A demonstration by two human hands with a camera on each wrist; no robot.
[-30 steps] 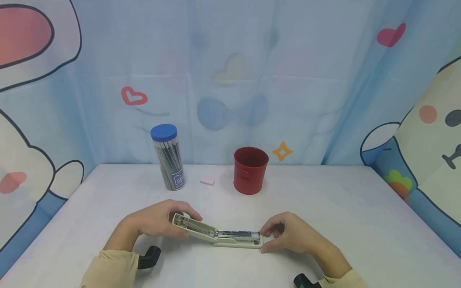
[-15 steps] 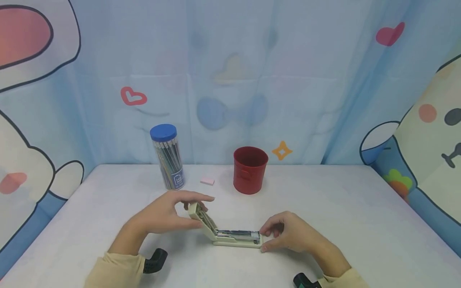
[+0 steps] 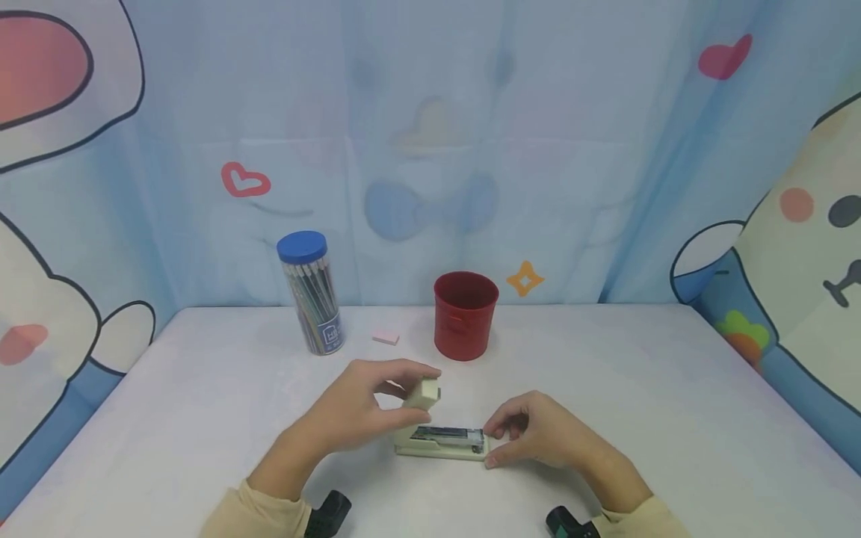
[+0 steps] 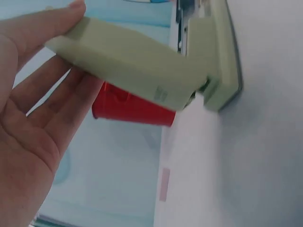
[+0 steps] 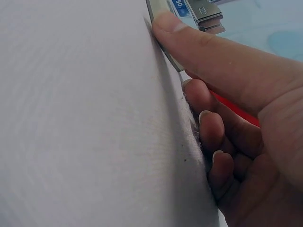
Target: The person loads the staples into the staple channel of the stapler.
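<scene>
A pale green stapler (image 3: 440, 450) lies on the table with its upper arm swung up from the hinge at its left end. My left hand (image 3: 363, 403) pinches the raised arm (image 4: 130, 59) near its free end, thumb on one side and fingers on the other. The metal staple channel (image 3: 447, 433) is exposed along the base. At the base's right end, my right hand (image 3: 545, 433) holds it between thumb and fingers. In the right wrist view the thumb (image 5: 213, 52) presses on the base's edge, close to the metal channel's tip (image 5: 208, 14).
Behind the stapler stands a red cup (image 3: 466, 317). A clear jar of pencils (image 3: 312, 295) with a blue lid is at the back left. A small pink block (image 3: 386, 338) lies between them. The white table (image 3: 639, 373) ends at a patterned blue curtain (image 3: 572, 149).
My left hand has swung the stapler's upper arm up and to the right, from nearly flat to steeply raised. My right hand has stayed at the base's right end.
</scene>
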